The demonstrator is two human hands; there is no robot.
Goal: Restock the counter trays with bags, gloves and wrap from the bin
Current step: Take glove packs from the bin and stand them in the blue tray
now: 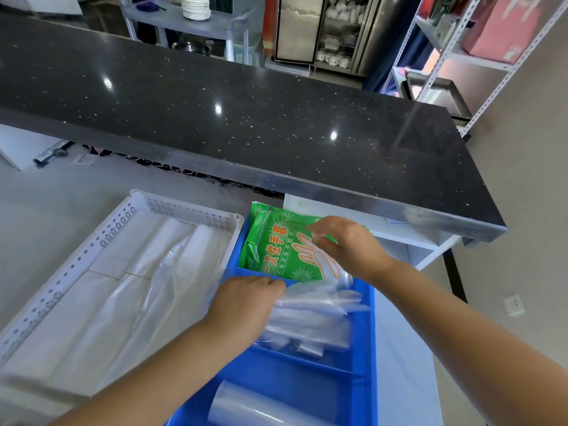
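A blue divided tray lies in front of me. Its far compartment holds a green pack of disposable gloves, and my right hand rests on that pack with fingers curled at its upper edge. My left hand presses on a pile of clear plastic bags in the middle compartment. A roll of clear wrap lies in the near compartment. To the left, a white perforated tray holds folded translucent bags.
A long black speckled counter runs across behind the trays, overhanging a white shelf unit. A metal rack stands at the right, and a trolley with stacked plates at the back.
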